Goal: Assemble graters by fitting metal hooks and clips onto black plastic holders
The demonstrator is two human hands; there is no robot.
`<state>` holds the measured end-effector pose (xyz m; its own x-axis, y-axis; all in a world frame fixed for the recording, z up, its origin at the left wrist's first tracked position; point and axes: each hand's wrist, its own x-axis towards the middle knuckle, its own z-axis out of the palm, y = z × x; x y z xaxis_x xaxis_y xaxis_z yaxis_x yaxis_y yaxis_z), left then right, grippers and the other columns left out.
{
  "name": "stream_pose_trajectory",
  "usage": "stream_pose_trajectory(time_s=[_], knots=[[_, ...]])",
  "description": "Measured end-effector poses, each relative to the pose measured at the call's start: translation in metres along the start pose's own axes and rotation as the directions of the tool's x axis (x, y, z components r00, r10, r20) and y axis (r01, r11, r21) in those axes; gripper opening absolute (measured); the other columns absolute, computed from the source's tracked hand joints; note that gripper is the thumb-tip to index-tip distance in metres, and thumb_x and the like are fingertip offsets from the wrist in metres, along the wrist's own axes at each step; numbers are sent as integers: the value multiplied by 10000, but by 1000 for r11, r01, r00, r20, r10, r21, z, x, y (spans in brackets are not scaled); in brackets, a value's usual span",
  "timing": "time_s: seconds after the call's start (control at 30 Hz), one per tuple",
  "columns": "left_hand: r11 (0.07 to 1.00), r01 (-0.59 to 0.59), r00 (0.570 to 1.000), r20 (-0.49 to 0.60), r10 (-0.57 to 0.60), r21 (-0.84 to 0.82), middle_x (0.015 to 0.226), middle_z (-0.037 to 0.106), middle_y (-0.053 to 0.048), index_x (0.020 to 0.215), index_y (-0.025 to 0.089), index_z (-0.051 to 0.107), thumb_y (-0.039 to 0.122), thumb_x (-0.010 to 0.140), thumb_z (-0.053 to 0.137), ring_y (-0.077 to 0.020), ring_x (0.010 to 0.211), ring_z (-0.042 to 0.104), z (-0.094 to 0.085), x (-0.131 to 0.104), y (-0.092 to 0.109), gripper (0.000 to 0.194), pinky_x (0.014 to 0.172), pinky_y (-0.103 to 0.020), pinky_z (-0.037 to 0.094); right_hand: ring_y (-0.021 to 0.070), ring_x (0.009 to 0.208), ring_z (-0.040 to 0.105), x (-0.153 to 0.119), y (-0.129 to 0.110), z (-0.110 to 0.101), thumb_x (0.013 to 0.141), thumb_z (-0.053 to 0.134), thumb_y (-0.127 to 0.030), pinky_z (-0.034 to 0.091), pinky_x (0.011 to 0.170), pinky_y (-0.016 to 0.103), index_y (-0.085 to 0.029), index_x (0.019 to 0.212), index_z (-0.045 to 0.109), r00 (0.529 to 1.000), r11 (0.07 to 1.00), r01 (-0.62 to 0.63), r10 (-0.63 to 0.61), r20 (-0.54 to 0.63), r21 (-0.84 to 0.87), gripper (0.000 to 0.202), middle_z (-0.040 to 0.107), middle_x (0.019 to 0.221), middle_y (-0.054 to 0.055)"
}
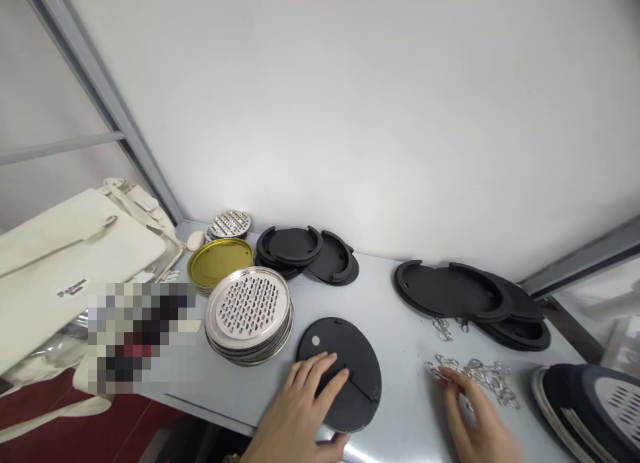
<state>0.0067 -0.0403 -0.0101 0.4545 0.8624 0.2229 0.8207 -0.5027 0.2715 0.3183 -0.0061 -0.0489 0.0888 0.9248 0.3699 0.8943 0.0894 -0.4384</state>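
A black round disc (pixel 353 356) with a pale round spot and a thin slot lies near the table's front edge. My left hand (pixel 305 409) rests on its left part, fingers spread over the surface and thumb by the front rim. To the right, the thumb and forefinger of my right hand (pixel 473 409) are pinched at a small wire clip (pixel 437 372). More shiny wire clips (pixel 493 376) lie loosely heaped beside and behind these fingers. A stack of round metal grater plates (pixel 250 309) stands left of the disc.
Gold round lids (pixel 220 261) and smaller grater discs (pixel 229 224) stand at the back left. Black ring-shaped parts (pixel 293 244) are at the back middle, others (pixel 450 289) at the right. Assembled pieces (pixel 590 403) stand front right. A cream bag (pixel 80 249) is far left.
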Motion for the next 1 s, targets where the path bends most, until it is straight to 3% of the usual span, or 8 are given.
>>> stream_pose_trajectory(time_s=[0.13, 0.23, 0.4, 0.57, 0.73, 1.0], knots=[[995, -69, 992, -102, 76, 74, 1422, 482, -60, 1433, 255, 378, 482, 796, 599, -242, 1258, 468, 10, 2, -7, 711, 994, -362, 447, 235, 804, 709, 5, 0, 1, 891, 442, -495, 548, 614, 295, -249, 987, 601, 1000, 1000, -21, 21, -18, 6, 309, 729, 952, 63], [983, -127, 974, -173, 150, 136, 1384, 524, -64, 1434, 244, 384, 547, 814, 561, -241, 1234, 495, 22, 2, -14, 712, 959, -345, 464, 257, 856, 691, 11, -3, 2, 886, 442, -478, 539, 646, 333, -237, 1009, 596, 999, 1000, -17, 17, -42, 7, 311, 705, 997, 93], [991, -109, 959, -252, 127, 82, 1412, 501, -58, 1440, 240, 381, 553, 817, 555, -249, 1259, 473, 29, 1, -17, 719, 992, -356, 446, 280, 852, 640, 15, -7, 8, 884, 423, -466, 494, 763, 416, -206, 980, 606, 981, 998, 43, -50, -185, -41, 331, 668, 929, 113], [991, -129, 973, -194, 123, -22, 1425, 489, -39, 1402, 281, 428, 540, 797, 597, -253, 1258, 474, 28, 2, -19, 680, 999, -388, 448, 243, 825, 610, 17, -7, 13, 913, 447, -362, 469, 773, 382, -176, 989, 616, 961, 988, 118, -139, -238, -100, 262, 657, 883, 96], [993, -113, 972, -212, 105, -29, 1398, 514, -49, 1380, 287, 445, 348, 747, 658, -270, 1238, 492, 40, 5, -22, 671, 983, -421, 448, 239, 838, 596, 18, -6, 15, 943, 430, -313, 460, 764, 378, -165, 1022, 618, 952, 978, 114, -158, -263, -175, 253, 653, 909, 105], [995, -100, 945, -314, 88, -24, 1356, 556, -49, 1347, 275, 486, 432, 771, 655, -258, 1196, 527, 48, 2, -19, 620, 956, -397, 448, 246, 869, 595, 18, -3, 14, 945, 438, -338, 457, 787, 391, -175, 1031, 612, 962, 985, 119, -146, -230, -128, 254, 646, 908, 92]])
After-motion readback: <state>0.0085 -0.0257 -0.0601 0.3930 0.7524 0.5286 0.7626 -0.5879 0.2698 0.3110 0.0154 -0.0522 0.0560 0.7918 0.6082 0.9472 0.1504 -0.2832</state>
